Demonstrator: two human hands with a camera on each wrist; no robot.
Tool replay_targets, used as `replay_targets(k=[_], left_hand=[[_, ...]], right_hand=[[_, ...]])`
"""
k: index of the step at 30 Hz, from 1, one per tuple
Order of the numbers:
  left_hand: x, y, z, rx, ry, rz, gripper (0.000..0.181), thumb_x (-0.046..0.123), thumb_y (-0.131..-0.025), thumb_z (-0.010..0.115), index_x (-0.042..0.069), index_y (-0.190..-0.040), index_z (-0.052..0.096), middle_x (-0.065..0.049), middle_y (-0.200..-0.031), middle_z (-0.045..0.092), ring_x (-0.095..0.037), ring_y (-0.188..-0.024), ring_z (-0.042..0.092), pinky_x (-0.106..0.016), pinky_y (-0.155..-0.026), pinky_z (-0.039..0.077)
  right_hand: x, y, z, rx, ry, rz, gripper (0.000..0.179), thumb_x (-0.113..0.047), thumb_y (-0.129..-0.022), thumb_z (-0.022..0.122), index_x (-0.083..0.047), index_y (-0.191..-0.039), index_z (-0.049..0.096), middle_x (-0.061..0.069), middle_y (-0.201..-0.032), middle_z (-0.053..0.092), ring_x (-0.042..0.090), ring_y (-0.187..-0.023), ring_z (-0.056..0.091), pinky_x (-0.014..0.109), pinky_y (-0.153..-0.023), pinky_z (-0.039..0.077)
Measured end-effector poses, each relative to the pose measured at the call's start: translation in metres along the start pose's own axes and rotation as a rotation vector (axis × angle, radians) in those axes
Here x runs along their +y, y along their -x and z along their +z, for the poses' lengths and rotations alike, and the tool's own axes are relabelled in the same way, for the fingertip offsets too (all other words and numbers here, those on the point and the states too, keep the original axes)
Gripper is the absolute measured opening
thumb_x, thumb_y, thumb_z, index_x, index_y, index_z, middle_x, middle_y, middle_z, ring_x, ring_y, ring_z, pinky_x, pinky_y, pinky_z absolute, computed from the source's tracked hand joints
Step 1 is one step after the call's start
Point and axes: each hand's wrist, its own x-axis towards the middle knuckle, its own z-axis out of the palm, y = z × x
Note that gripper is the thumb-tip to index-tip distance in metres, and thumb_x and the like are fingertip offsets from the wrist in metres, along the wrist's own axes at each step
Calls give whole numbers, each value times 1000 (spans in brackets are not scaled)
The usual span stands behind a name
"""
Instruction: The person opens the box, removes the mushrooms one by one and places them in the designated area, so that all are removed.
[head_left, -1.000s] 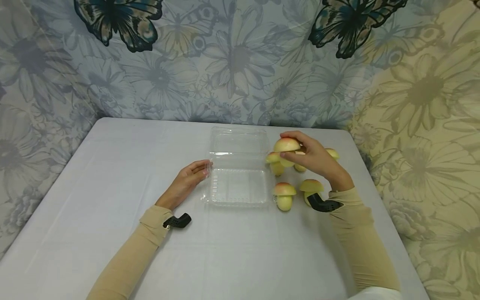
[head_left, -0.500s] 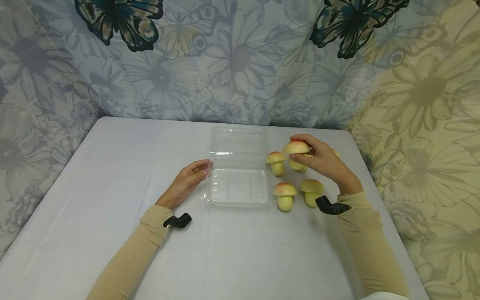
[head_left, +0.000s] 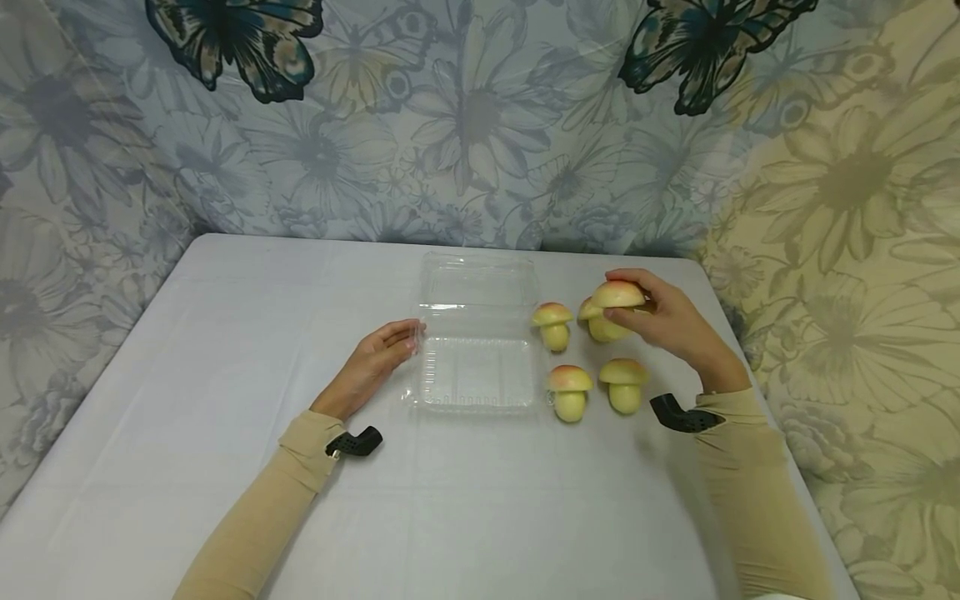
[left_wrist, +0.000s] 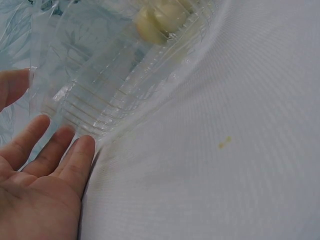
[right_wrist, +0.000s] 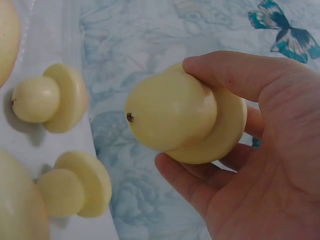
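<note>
A mushroom figure with a pale yellow stem and pink-tinged cap (head_left: 618,292) is gripped in my right hand (head_left: 678,333), raised at the right of the table. From the right wrist view its stem (right_wrist: 167,110) points left, with the thumb above and fingers below the cap. My left hand (head_left: 367,367) touches the left side of a clear plastic clamshell container (head_left: 480,373) with fairly straight fingertips. The container lies with its lid (head_left: 477,282) folded back, away from me. In the left wrist view the thumb and fingertips (left_wrist: 85,147) meet the container's edge.
Several similar mushrooms stand right of the container: a near-left one (head_left: 570,393), a near-right one (head_left: 624,387), a far-left one (head_left: 553,327) and one partly hidden behind the held one (head_left: 588,309). A white cloth covers the table (head_left: 480,508). Patterned walls (head_left: 480,125) border it.
My right hand has moved right with the mushroom, revealing more of the others near it. The left hand and the container have stayed in place.
</note>
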Motion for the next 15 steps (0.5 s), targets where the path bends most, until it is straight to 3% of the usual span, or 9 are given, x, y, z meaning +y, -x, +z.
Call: replay_targets(k=[9, 15], left_hand=[[1, -1, 1, 6, 8, -11, 52, 9, -105, 52, -1, -153, 35, -20, -158, 37, -14, -136, 45, -14, -104, 45], [1, 0, 1, 8, 11, -6, 52, 8, -105, 52, -2, -153, 34, -20, -158, 36, -14, -136, 45, -13, -105, 46]], right_hand=[[10, 9, -13, 11, 42, -12, 58, -29, -100, 66, -19, -153, 44, 7, -142, 49, 2, -105, 57, 19, -75, 53], [16, 14, -17, 37, 16, -21, 56, -24, -100, 66, -19, -151, 45, -2, -136, 51, -1, -104, 58, 17, -75, 53]])
